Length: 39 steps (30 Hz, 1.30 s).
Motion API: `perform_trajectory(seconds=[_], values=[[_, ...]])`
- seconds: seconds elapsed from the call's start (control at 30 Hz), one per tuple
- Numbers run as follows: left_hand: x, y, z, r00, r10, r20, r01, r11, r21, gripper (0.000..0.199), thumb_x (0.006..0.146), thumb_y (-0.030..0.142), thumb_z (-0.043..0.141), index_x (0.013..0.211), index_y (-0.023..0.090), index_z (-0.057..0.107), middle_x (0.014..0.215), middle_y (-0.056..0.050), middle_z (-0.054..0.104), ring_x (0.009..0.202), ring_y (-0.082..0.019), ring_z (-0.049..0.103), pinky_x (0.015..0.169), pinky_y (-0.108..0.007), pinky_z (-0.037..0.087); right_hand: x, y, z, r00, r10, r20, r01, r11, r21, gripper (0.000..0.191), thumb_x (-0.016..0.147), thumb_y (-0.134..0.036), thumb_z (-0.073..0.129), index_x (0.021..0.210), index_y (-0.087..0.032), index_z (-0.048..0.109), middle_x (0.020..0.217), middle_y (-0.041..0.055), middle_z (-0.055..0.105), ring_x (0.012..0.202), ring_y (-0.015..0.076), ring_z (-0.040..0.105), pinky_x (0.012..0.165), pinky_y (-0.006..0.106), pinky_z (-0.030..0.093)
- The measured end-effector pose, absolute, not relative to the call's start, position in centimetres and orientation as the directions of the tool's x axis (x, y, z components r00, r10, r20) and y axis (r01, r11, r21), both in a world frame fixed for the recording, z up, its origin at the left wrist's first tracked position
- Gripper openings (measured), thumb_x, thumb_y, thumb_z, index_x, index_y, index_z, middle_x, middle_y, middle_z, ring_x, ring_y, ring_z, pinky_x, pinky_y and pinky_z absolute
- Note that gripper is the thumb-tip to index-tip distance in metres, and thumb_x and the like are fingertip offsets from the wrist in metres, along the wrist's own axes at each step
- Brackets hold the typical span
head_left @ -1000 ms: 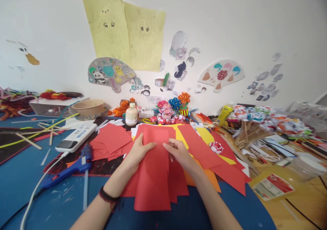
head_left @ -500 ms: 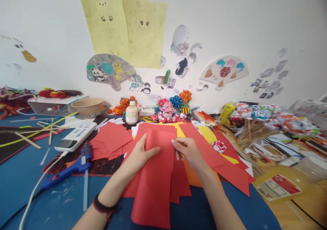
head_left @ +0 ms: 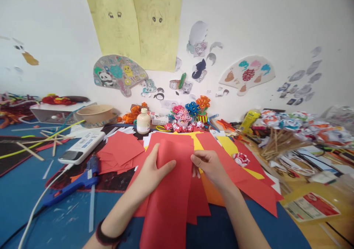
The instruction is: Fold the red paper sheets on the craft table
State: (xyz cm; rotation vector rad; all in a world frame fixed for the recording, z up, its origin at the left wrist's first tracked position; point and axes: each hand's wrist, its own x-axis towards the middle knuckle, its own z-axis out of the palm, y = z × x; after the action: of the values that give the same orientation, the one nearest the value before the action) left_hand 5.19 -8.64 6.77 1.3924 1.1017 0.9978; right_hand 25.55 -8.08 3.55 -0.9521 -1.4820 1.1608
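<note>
A long folded sheet of red paper (head_left: 168, 204) lies over other red sheets in front of me, its left side curved over in a bend. My left hand (head_left: 155, 168) holds its left side, thumb on top and the other fingers partly hidden behind the fold. At the paper's right edge, my right hand (head_left: 207, 164) pinches with thumb and forefinger. A stack of smaller red squares (head_left: 121, 149) sits left of the hands. More red sheets (head_left: 221, 157) and yellow paper (head_left: 226, 146) spread out to the right.
A blue glue gun (head_left: 74, 186) and a white power strip (head_left: 83, 149) are on the left. Behind stand a cream bottle (head_left: 143, 122) and small craft flowers (head_left: 182, 114). Wooden sticks (head_left: 273, 142) and a yellow pouch (head_left: 309, 203) lie on the right.
My right hand has shifted slightly right along with the paper's right edge. The folded paper reaches a little lower in view. My left hand keeps nearly the same hold.
</note>
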Motion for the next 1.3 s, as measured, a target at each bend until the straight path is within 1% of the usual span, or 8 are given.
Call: perform_trajectory(seconds=[0.1,0.33,0.43,0.5,0.67,0.87,1.0,1.3], values=[[5.2,-8.6,6.6,0.221,0.974,0.056,0.124,-0.084,0.989,0.058,0.078,0.044,0.066,0.127,0.019,0.048,0.124,-0.01,0.062,0.116,-0.03,0.058,0.091,-0.037,0.051,25.4,-8.2,3.7,-0.157,0.958,0.239,0.007,0.243,-0.97,0.033,0.088,-0.042,0.062,0.066,-0.017,0.059,0.048,-0.0011,0.06,0.04,0.0096,0.053,0.041,0.02,0.038],[5.1,-8.7,6.5,0.208,0.97,0.128,0.177,-0.166,0.97,0.052,0.081,0.042,0.064,0.124,0.018,0.05,0.12,-0.009,0.063,0.109,-0.027,0.061,0.089,-0.037,0.051,25.0,-8.4,3.8,-0.067,0.963,0.263,-0.021,0.262,-0.965,0.024,0.085,-0.04,0.066,0.083,-0.016,0.064,0.048,-0.0029,0.058,0.041,0.0111,0.054,0.041,0.021,0.039],[5.1,-8.7,6.6,0.209,0.967,0.144,0.181,-0.183,0.966,0.049,0.081,0.041,0.063,0.122,0.018,0.051,0.116,-0.009,0.065,0.106,-0.026,0.062,0.088,-0.037,0.051,24.9,-8.5,3.9,-0.054,0.963,0.265,-0.037,0.263,-0.964,0.026,0.084,-0.04,0.067,0.092,-0.015,0.066,0.049,-0.0033,0.058,0.041,0.0115,0.054,0.04,0.021,0.039],[5.0,-8.7,6.6,0.211,0.965,0.156,0.197,-0.199,0.96,0.047,0.082,0.041,0.062,0.122,0.018,0.051,0.115,-0.008,0.065,0.103,-0.026,0.063,0.085,-0.036,0.051,24.9,-8.5,3.9,-0.051,0.962,0.268,-0.042,0.266,-0.963,0.027,0.084,-0.04,0.067,0.095,-0.015,0.066,0.048,-0.0034,0.058,0.04,0.0111,0.054,0.039,0.021,0.039],[4.9,-8.7,6.4,0.197,0.965,0.175,0.246,-0.222,0.944,0.045,0.083,0.041,0.06,0.12,0.019,0.051,0.113,-0.008,0.065,0.099,-0.026,0.063,0.078,-0.034,0.052,24.9,-8.7,4.0,-0.057,0.961,0.271,-0.047,0.269,-0.962,0.025,0.085,-0.039,0.066,0.092,-0.016,0.066,0.048,-0.0028,0.06,0.039,0.0109,0.054,0.039,0.02,0.039],[5.0,-8.9,6.2,0.17,0.97,0.176,0.294,-0.22,0.93,0.041,0.084,0.043,0.059,0.117,0.02,0.051,0.112,-0.007,0.064,0.096,-0.025,0.062,0.073,-0.032,0.051,24.5,-9.0,4.5,-0.067,0.959,0.276,-0.017,0.276,-0.961,0.027,0.088,-0.039,0.062,0.074,-0.016,0.063,0.046,-0.0021,0.059,0.039,0.0098,0.053,0.041,0.02,0.04],[5.1,-8.9,6.2,0.157,0.971,0.182,0.305,-0.223,0.926,0.039,0.084,0.044,0.058,0.113,0.02,0.051,0.107,-0.006,0.065,0.092,-0.024,0.063,0.069,-0.031,0.051,24.3,-9.1,4.5,-0.077,0.958,0.278,-0.03,0.276,-0.961,0.029,0.089,-0.04,0.061,0.073,-0.016,0.063,0.045,-0.0023,0.058,0.038,0.0092,0.052,0.04,0.019,0.038],[5.0,-9.1,6.3,0.133,0.972,0.192,0.317,-0.225,0.921,0.038,0.084,0.047,0.057,0.11,0.019,0.052,0.104,-0.006,0.065,0.089,-0.024,0.063,0.072,-0.032,0.05,24.5,-9.0,4.1,-0.11,0.952,0.287,-0.034,0.285,-0.958,0.03,0.088,-0.041,0.061,0.071,-0.017,0.059,0.045,-0.0026,0.057,0.038,0.0103,0.053,0.039,0.02,0.036]])
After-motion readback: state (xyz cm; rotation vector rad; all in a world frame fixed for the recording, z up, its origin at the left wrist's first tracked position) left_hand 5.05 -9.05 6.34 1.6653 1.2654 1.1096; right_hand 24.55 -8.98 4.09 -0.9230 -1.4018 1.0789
